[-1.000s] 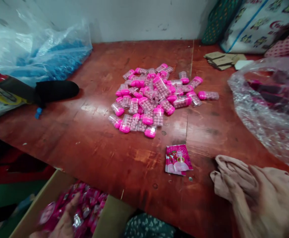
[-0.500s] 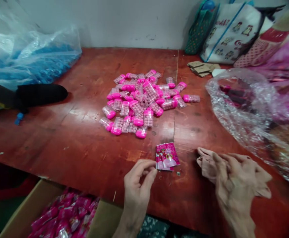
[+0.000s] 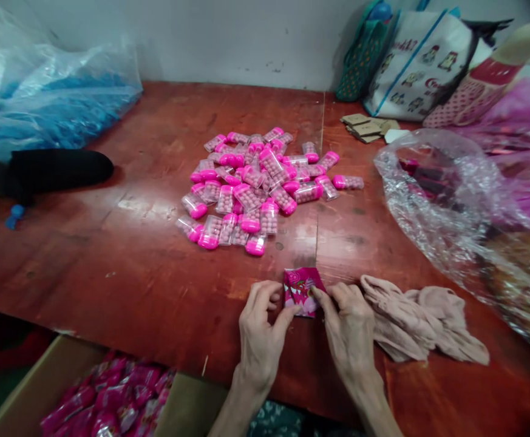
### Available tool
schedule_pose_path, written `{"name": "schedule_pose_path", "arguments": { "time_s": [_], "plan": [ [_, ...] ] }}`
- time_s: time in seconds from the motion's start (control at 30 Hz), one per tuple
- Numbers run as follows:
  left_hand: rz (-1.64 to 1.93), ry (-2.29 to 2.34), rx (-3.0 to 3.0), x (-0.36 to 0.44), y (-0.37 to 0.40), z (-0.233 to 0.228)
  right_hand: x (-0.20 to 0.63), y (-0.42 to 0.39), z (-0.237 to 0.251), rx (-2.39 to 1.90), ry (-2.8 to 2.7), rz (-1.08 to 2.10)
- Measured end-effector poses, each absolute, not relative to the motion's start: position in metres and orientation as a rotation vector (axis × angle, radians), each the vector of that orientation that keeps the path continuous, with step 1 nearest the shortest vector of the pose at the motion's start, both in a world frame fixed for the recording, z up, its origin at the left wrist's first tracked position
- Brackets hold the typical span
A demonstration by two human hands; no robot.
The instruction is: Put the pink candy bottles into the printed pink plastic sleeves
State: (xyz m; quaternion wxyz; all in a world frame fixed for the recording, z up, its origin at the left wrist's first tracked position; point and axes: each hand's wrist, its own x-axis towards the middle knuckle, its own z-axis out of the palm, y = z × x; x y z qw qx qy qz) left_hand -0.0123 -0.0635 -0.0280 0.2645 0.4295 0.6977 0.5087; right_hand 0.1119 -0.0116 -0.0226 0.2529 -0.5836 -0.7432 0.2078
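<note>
Small pink printed wrappers (image 3: 302, 290) lie in a little stack near the table's front edge. My left hand (image 3: 263, 331) grips their left side, its fingers curled and its thumb on the lower edge. From the right, my right hand (image 3: 346, 321) presses its fingertips onto the stack's right edge. Just beyond the right hand lies a crumpled beige cloth (image 3: 422, 321). Farther back on the table is a pile of clear little bottles (image 3: 251, 194) with bright pink caps and pale pink balls inside.
A cardboard box (image 3: 192, 403) of filled pink packets (image 3: 110, 394) stands below the table edge at left. Blue items in a clear bag (image 3: 64, 109) and a black object (image 3: 59, 170) are at left. A crinkled plastic bag (image 3: 433, 206), cardboard pieces (image 3: 367, 127) and bags (image 3: 414, 67) occupy the right.
My right hand has left the beige cloth and moved left to the wrappers. My left hand has closed in on them, and the fanned wrappers now sit more neatly together.
</note>
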Motion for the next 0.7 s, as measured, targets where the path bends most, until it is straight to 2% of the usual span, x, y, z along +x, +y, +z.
{"name": "schedule_pose_path", "arguments": {
  "time_s": [0.13,0.3,0.4,0.5,0.6,0.7],
  "plan": [
    [1.320,1.960,1.288,-0.013,-0.061,-0.030,0.105,-0.020,-0.020,-1.513,-2.091,0.613],
    [1.272,1.979,1.329,-0.014,-0.063,-0.033,0.113,-0.012,-0.022,-1.552,-1.765,0.651],
    [1.378,1.989,1.224,-0.018,-0.064,-0.025,0.118,-0.005,-0.014,-1.487,-1.672,0.904],
    [1.483,1.713,0.979,-0.022,-0.059,-0.010,0.113,-0.003,-0.001,-1.387,-1.524,1.277],
    [1.478,1.344,0.719,-0.021,-0.051,0.003,0.102,-0.007,0.008,-1.312,-1.489,1.382],
    [1.540,1.252,0.471,-0.019,-0.045,0.007,0.093,-0.011,0.010,-1.273,-1.409,1.522]
  ]
}}
